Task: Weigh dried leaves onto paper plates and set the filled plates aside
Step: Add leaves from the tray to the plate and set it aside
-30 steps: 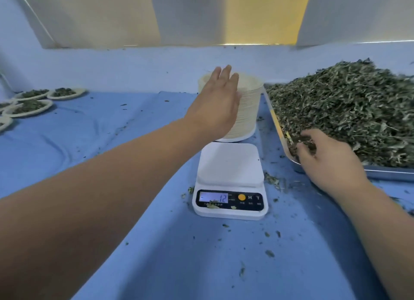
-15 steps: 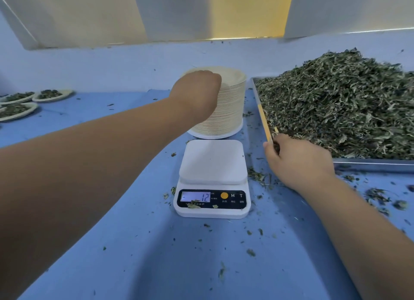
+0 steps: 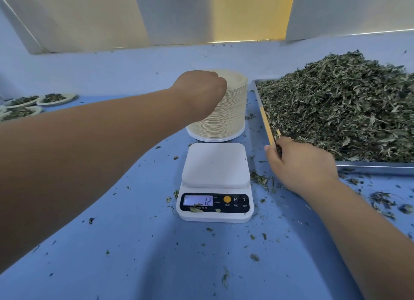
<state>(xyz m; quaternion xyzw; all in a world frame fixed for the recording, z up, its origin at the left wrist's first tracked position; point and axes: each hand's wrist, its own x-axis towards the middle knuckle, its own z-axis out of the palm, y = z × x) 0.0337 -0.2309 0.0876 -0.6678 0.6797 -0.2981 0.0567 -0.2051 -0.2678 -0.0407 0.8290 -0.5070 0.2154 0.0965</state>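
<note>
since a second ago, the left hand (image 3: 201, 89) has been curled up from flat, and the top edge of the stack of paper plates (image 3: 226, 118) is gripped by it. the right hand (image 3: 300, 165) has been pulled back to the near corner of the tray (image 3: 369, 166). its fingers are bent over the rim into the dried leaves (image 3: 336, 111), but it cannot be told if anything is held. the scale (image 3: 215, 163) is bare and 12 is shown. filled plates (image 3: 56, 98) are seen far left.

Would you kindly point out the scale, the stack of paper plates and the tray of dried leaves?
scale (image 3: 215, 163): head view, white weighing platform.
stack of paper plates (image 3: 233, 111): head view, ribbed side.
tray (image 3: 376, 166): head view, bare near rim.
</note>
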